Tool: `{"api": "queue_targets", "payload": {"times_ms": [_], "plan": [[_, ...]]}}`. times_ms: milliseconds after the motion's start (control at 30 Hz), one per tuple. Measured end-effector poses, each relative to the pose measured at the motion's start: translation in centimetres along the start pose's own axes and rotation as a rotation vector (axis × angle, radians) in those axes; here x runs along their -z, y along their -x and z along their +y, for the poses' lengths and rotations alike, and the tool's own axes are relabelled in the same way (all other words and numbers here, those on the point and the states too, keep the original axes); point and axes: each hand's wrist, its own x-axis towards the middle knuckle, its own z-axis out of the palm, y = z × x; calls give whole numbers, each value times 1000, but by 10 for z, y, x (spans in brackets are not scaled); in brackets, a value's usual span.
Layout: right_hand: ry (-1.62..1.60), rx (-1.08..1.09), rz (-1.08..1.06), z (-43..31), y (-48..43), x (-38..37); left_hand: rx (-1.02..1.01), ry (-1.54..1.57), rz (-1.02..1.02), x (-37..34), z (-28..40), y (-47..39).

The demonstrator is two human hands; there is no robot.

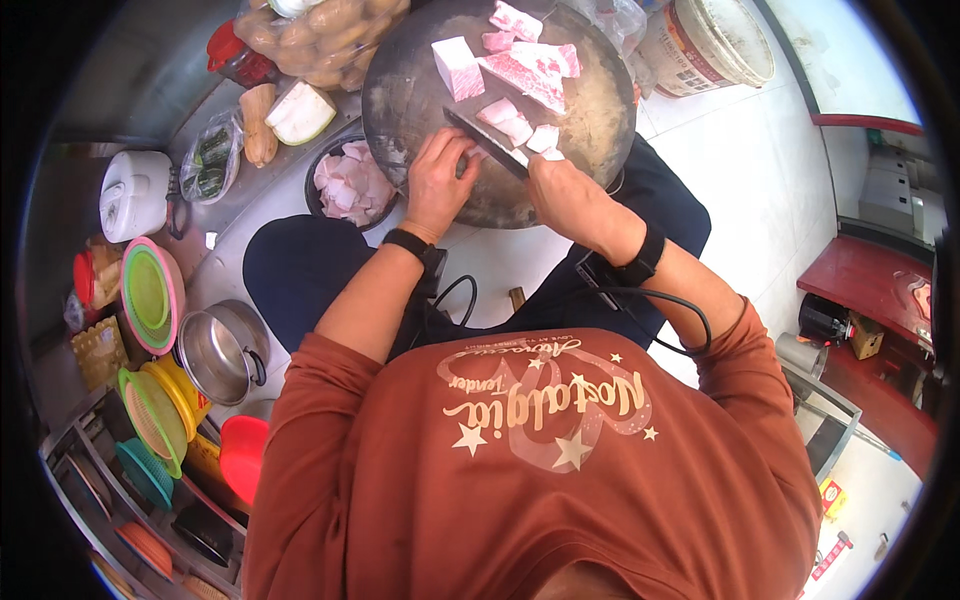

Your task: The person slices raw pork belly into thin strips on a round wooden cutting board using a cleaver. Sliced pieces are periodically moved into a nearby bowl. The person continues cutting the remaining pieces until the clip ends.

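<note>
My right hand [566,195] grips a knife [487,142], its dark blade slanting up and left over a round, worn chopping block [592,142]. Just left of the blade, my left hand [445,176] has its fingers curled on a small pale piece of meat, mostly hidden beneath them. Several cut chunks of pink meat [506,120] lie to the right of the blade. Farther up on the block rest a marbled slab of meat [532,71] and a thick block of pale fat and meat [459,69]. A dark bowl of cut meat pieces [351,182] stands below the block's left side.
A bag of potatoes [322,41], a butternut squash [259,124] and a cut pale gourd [300,112] lie at the upper left. Colanders [150,296] and a steel pot [214,356] stand at the left. A white bucket [701,49] stands right of the block. Black cables [697,315] hang near my wrists.
</note>
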Motion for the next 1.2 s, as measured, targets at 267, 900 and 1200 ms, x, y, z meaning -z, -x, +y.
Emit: {"api": "queue_targets", "payload": {"times_ms": [267,900,1200], "plan": [[-81,-35,123,-14,-60,-33,-9,-54,-35,2,3,0],[29,-49,-125,-10,1,15,-12,-15,20,0,-1,3],[-97,-82,58,-11,-57,-35,-19,-48,-18,2,0,2]]}}
